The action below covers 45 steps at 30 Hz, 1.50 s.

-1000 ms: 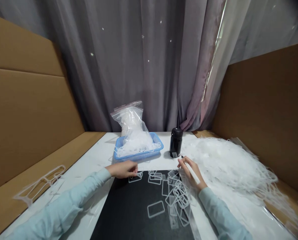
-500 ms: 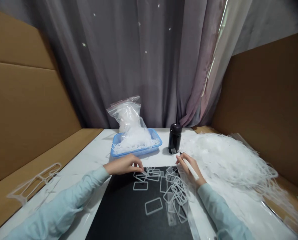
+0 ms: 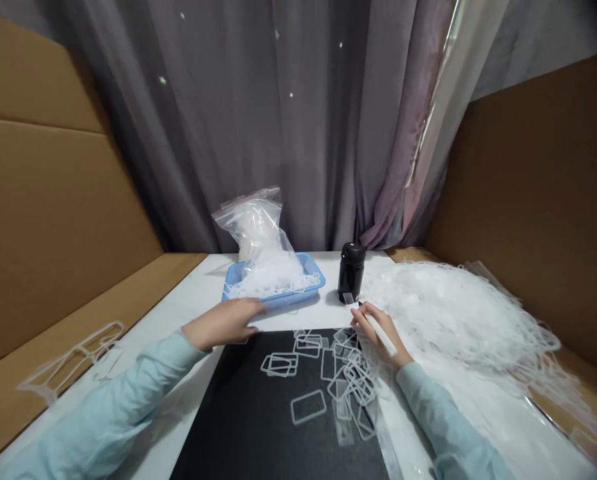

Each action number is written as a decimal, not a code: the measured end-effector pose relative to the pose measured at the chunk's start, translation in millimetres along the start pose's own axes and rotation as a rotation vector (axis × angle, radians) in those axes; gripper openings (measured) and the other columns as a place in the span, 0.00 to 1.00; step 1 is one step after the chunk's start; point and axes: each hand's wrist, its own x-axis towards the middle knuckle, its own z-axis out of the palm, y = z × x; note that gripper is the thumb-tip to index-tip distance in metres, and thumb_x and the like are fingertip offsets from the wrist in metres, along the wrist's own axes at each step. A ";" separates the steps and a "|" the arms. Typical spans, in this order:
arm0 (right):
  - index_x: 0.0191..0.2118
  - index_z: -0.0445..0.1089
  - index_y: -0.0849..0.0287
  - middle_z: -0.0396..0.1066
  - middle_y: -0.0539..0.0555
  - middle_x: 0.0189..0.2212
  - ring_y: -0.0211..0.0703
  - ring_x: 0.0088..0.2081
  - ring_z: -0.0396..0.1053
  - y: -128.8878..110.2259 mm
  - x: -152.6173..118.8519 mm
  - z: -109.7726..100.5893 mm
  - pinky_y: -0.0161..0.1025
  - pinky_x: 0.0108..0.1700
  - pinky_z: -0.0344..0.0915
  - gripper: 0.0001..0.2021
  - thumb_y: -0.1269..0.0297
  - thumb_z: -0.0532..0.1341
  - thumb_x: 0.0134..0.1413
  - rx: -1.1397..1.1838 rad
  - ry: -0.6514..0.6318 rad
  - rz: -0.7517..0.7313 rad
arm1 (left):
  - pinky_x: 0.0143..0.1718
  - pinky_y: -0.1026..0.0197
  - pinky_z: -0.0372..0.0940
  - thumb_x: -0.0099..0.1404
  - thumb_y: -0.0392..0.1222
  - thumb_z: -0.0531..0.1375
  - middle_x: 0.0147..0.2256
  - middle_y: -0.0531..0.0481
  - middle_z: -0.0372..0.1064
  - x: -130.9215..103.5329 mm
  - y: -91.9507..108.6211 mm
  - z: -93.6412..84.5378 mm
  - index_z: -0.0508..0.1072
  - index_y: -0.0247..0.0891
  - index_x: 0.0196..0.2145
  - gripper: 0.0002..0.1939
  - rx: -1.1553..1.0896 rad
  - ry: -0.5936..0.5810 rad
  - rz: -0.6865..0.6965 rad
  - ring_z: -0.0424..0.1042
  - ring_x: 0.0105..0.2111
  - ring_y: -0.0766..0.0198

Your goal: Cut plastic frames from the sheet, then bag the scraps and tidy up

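1. While my right hand (image 3: 381, 333) hangs by the far right corner of the black mat (image 3: 248, 413), its fingers are clamped round a white pen-like tool (image 3: 382, 335), dark tip pointing toward the table's (image 3: 191, 293) far edge.
2. Just beyond that tip, a small clear piece (image 3: 347, 298) shows at the foot of the black bottle (image 3: 351, 270); whether tip and piece touch, I can't tell.
3. Over to my left hand (image 3: 225, 325): it's above the mat's far left corner, thumb and fingers apart, the fingertips blurred right before the blue basket (image 3: 291, 300).
4. On the mat, overlapping frames (image 3: 282, 356) lie a little below the far edge, toward the middle; nearer me, a lone frame (image 3: 308, 396) lies flat.
5. Along the mat's right edge, what a tangle: a heap of frames (image 3: 359, 375), one over another!
6. Near the table's far edge, the basket holds white pieces (image 3: 273, 273), with a clear bag (image 3: 257, 223) bulging above its rim.
7. Down the table's right side spreads a big white pile (image 3: 448, 313), loose strands trailing over the edge.
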 end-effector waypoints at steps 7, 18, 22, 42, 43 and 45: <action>0.27 0.68 0.57 0.72 0.53 0.26 0.45 0.31 0.69 0.7 -0.5 -0.8 0.38 0.38 0.62 0.22 0.45 0.54 0.61 -0.007 0.002 0.001 | 0.35 0.62 0.61 0.58 0.38 0.62 0.37 0.48 0.71 15.0 32.1 34.6 0.74 0.38 0.36 0.07 -0.055 -0.264 0.157 0.70 0.35 0.59; 0.27 0.67 0.57 0.73 0.52 0.26 0.44 0.31 0.69 4.2 0.2 -0.6 0.37 0.38 0.62 0.21 0.45 0.54 0.62 -0.007 0.005 -0.014 | 0.49 0.55 0.60 0.56 0.37 0.62 0.42 0.47 0.68 39.1 40.4 46.2 0.69 0.38 0.40 0.12 -0.067 -0.101 0.323 0.66 0.44 0.55; 0.27 0.67 0.56 0.73 0.52 0.25 0.44 0.31 0.70 4.8 0.1 -0.3 0.36 0.38 0.62 0.21 0.46 0.54 0.62 -0.012 0.001 -0.006 | 0.44 0.57 0.61 0.55 0.37 0.61 0.39 0.48 0.67 44.4 39.0 54.2 0.66 0.38 0.41 0.14 -0.084 -0.124 0.289 0.66 0.40 0.58; 0.30 0.67 0.56 0.73 0.51 0.25 0.42 0.28 0.69 3.2 0.9 -7.5 0.36 0.35 0.62 0.16 0.49 0.56 0.60 -0.051 -0.040 -0.027 | 0.33 0.63 0.60 0.54 0.38 0.59 0.33 0.52 0.69 25.9 34.7 6.2 0.62 0.40 0.35 0.11 -0.275 -0.187 0.187 0.66 0.32 0.63; 0.31 0.68 0.56 0.72 0.50 0.24 0.42 0.27 0.69 5.1 1.0 -9.2 0.36 0.34 0.62 0.15 0.50 0.57 0.59 -0.061 -0.044 -0.020 | 0.34 0.63 0.60 0.55 0.38 0.59 0.33 0.53 0.69 27.0 30.8 -0.1 0.62 0.40 0.35 0.10 -0.279 -0.166 0.188 0.66 0.32 0.63; 0.33 0.69 0.56 0.70 0.49 0.21 0.42 0.24 0.67 9.9 1.8 -12.9 0.36 0.30 0.59 0.12 0.52 0.60 0.55 -0.082 -0.041 0.009 | 0.34 0.64 0.61 0.55 0.38 0.59 0.33 0.53 0.70 30.6 20.7 -13.0 0.62 0.40 0.36 0.10 -0.260 -0.112 0.180 0.66 0.32 0.64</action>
